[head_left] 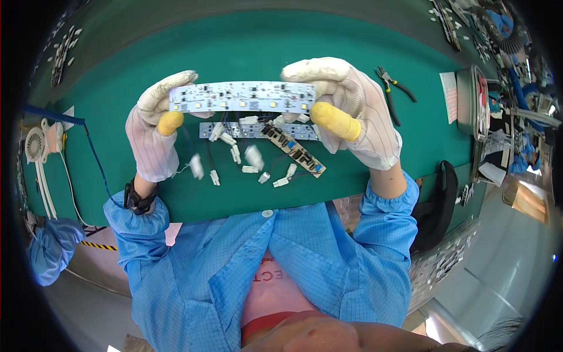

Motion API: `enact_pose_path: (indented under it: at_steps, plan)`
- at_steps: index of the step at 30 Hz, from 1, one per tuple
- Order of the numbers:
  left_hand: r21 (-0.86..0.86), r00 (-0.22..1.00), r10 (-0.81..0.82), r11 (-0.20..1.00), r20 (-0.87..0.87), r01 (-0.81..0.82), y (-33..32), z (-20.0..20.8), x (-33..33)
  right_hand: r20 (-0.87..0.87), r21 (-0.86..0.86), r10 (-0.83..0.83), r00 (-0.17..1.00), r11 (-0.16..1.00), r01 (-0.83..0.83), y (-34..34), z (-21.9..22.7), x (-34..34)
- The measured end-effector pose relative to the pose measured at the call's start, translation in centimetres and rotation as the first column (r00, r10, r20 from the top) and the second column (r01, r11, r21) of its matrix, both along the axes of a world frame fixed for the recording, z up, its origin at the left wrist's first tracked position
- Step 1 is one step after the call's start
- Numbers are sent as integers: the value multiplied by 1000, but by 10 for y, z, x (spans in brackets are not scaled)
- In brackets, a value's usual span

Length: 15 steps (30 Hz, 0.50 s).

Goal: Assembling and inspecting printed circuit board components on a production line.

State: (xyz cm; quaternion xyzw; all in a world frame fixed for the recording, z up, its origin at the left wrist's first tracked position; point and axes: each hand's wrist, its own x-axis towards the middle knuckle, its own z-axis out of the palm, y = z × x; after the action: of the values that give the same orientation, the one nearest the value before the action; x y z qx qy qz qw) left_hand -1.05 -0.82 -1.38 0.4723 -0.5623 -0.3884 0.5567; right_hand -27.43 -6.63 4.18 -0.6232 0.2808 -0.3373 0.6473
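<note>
Above the green tabletop (246, 47), mid-scene: one long white LED circuit strip with small yellow-white diodes (241, 97), held level and lengthwise between both hands, clear of the surface.

Left hand (153, 126): white fabric glove, yellow finger cot on the thumb; closed on the strip's left end, thumb on the near edge. Black wristband at the blue sleeve cuff.

Right hand (346, 108): same glove and yellow cot; closed on the strip's right end.

Beneath the held strip, lying on the tabletop: a second white LED strip (258, 130), parallel to the first; a narrow brown driver board with blue components (293, 151), set at a slant toward the near right; thin dark wires ending in several small white plastic connectors (236, 154), scattered just near of the boards.

Far right of the hands: black-handled pliers (392, 88), well apart from the strips. Further right: a grey metal tray (469, 100).

Left edge: small white desk fan (36, 145).
</note>
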Motion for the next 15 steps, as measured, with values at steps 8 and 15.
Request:
enact_pose_path:
  at_steps: [8,15]
  plan:
    - [-37,964,18,999,264,-8,-1,3,4,60,-82,44,997,996,-39,-4,-7,-3]
    - [-1,1000,-9,1000,-8,9,3,-4,4,-10,-42,-48,999,998,47,-1,-5,2]
